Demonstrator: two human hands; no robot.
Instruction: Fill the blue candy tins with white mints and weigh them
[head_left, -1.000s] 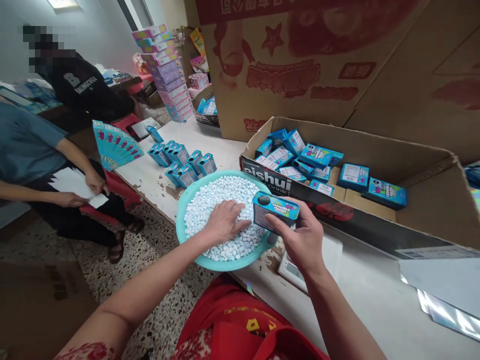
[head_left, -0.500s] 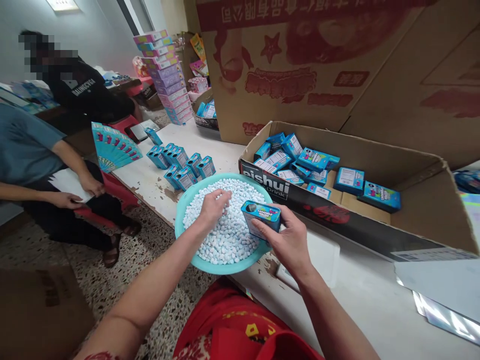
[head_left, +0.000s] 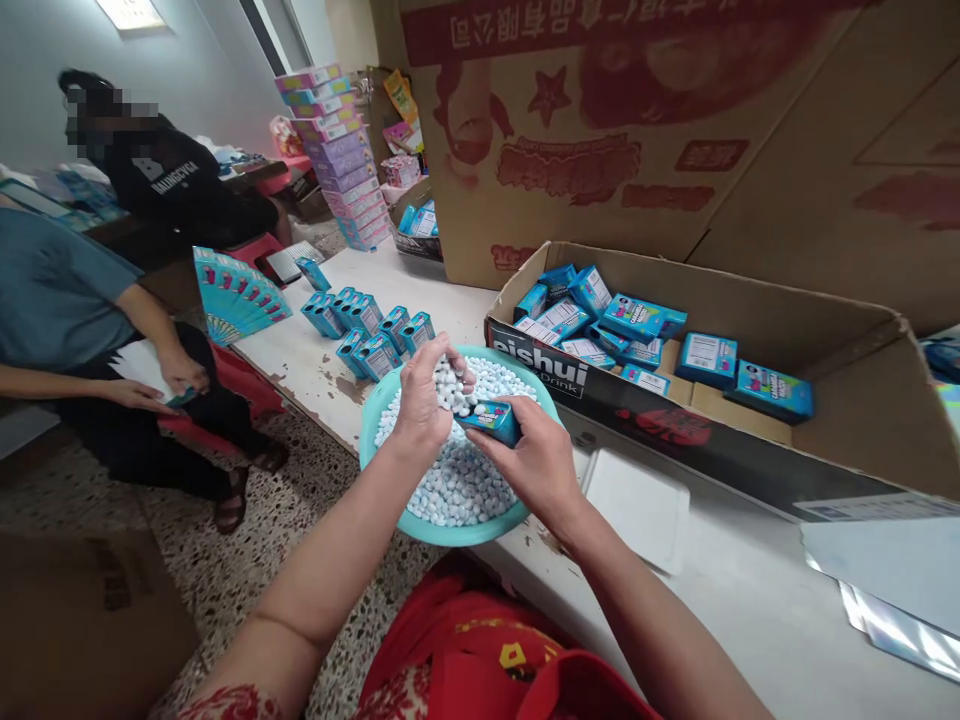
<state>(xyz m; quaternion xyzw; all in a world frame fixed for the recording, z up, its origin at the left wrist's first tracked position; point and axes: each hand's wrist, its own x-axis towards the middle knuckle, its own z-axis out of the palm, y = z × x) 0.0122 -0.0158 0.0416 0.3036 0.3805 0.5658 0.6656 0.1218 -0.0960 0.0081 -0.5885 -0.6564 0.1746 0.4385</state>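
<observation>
My left hand (head_left: 426, 392) is cupped around a handful of small white candies (head_left: 452, 385) above a teal basin (head_left: 375, 412) heaped with more of them. My right hand (head_left: 525, 460) grips a small blue candy box (head_left: 491, 418) and tilts it against the left hand over the basin. The two hands touch at the box's mouth. Several upright blue boxes (head_left: 367, 330) stand on the white table (head_left: 742, 590) just beyond the basin.
An open cardboard carton (head_left: 847, 420) with several blue boxes (head_left: 637, 318) lies to the right, a big printed carton (head_left: 600, 130) behind it. A white tray (head_left: 637, 505) sits near my right wrist. Two seated people (head_left: 67, 300) work at left beside fanned teal cards (head_left: 236, 295).
My left hand rose out of the basin with a scoop of candies and met the box. My right hand moved the box left and lowered it over the basin.
</observation>
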